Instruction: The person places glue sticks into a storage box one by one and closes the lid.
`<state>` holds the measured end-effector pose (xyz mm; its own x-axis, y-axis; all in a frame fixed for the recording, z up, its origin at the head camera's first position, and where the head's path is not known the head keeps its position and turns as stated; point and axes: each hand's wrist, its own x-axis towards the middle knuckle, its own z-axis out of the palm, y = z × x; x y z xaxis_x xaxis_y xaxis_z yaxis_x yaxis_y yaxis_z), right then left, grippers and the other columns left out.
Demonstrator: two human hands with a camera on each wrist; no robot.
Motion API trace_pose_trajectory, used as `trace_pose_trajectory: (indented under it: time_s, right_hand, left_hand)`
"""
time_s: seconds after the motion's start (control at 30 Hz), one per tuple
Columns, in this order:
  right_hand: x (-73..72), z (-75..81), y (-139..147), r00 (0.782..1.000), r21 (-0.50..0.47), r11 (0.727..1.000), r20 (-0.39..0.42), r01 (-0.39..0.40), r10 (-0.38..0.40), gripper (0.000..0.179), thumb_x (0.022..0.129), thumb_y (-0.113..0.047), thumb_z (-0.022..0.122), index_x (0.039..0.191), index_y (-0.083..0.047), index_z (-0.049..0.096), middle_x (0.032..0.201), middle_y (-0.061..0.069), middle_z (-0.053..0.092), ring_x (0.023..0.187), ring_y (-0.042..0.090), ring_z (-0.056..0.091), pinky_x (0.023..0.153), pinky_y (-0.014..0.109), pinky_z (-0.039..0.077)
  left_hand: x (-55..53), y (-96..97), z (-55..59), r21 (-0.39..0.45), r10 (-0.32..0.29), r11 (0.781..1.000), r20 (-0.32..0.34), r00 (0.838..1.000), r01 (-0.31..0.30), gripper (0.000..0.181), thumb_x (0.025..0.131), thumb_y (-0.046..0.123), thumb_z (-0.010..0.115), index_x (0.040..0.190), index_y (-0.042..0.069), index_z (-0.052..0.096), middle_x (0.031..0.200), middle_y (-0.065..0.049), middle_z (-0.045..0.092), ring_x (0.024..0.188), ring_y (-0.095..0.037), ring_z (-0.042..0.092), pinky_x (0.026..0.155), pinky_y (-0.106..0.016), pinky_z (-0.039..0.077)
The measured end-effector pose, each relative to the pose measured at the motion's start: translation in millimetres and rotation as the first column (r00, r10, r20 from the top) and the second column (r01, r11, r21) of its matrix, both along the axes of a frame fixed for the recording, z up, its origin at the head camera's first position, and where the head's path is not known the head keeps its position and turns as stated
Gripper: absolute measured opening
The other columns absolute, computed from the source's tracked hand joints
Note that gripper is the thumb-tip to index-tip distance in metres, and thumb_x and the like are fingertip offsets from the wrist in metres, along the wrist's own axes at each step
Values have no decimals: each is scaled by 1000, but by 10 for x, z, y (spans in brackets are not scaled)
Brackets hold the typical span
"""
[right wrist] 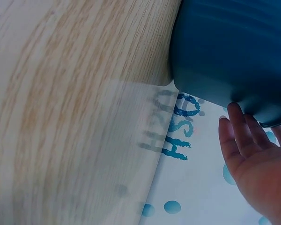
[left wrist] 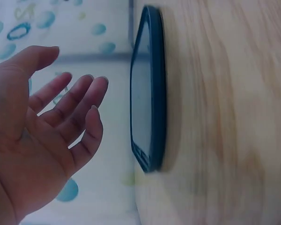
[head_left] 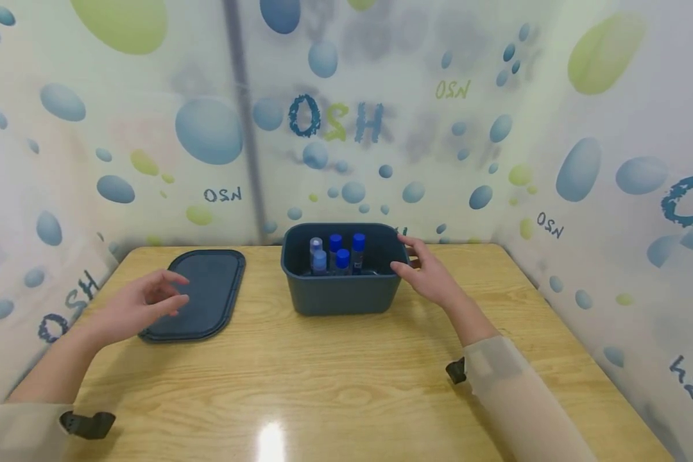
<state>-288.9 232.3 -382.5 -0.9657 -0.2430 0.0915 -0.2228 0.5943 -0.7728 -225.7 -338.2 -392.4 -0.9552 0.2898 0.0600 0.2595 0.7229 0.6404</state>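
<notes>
A dark blue-grey plastic bin (head_left: 343, 296) stands upright near the table's back edge. Inside it are several small bottles (head_left: 358, 256) with blue or clear caps; their lower parts are hidden by the front wall. My right hand (head_left: 432, 274) is at the bin's right end, fingers spread, with fingertips touching or very close to its side near the rim. In the right wrist view the fingers (right wrist: 241, 131) look loosely extended beside the bin wall. To the left, a flat matching lid (head_left: 208, 298) lies on the table. Over its left part hovers my left hand (head_left: 135, 307), fingers relaxed, holding nothing.
The light wood table (head_left: 323, 391) carries the bin and lid. White curtains (head_left: 381, 77) with blue and green bubble prints hang behind it and along both sides. A dark wrist strap (head_left: 86, 425) shows at the left sleeve.
</notes>
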Motion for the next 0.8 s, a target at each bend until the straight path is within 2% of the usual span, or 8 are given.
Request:
trace_pose_trajectory:
  time_s: [0.2,0.37,0.53,0.8]
  right_hand:
    - [-16,-2,-11,1000,-15,1000,27,0,0,76,110,-42,63,175,-26,27,172,21,40,142,44,54,110,59,53]
    - [-37,4,-8,1000,-11,1000,22,-1,2,75,110,-42,63,175,-26,28,171,21,40,142,44,54,111,60,52]
    - [-33,7,7,1000,-10,1000,26,-1,1,75,111,-41,62,175,-26,27,172,21,39,144,45,53,113,61,51]
    - [-27,-13,20,1000,-16,1000,24,-8,8,75,111,-42,62,175,-26,27,171,21,40,141,44,55,111,59,52]
  left_hand:
    - [48,-352,-69,-105,66,993,75,995,-58,47,113,36,64,146,3,61,127,-15,70,94,-4,72,73,-32,58]
    - [80,-570,-122,-144,104,986,112,988,-87,50,114,37,63,147,-1,60,126,-17,69,93,-6,70,70,-33,58]
    - [81,-688,-177,-158,130,981,140,982,-108,52,113,34,64,147,-4,58,117,-12,71,86,-8,68,68,-31,56]
    - [54,-765,-236,-190,113,979,186,976,-77,51,111,30,67,146,-7,59,108,-8,72,82,-10,68,71,-29,58]
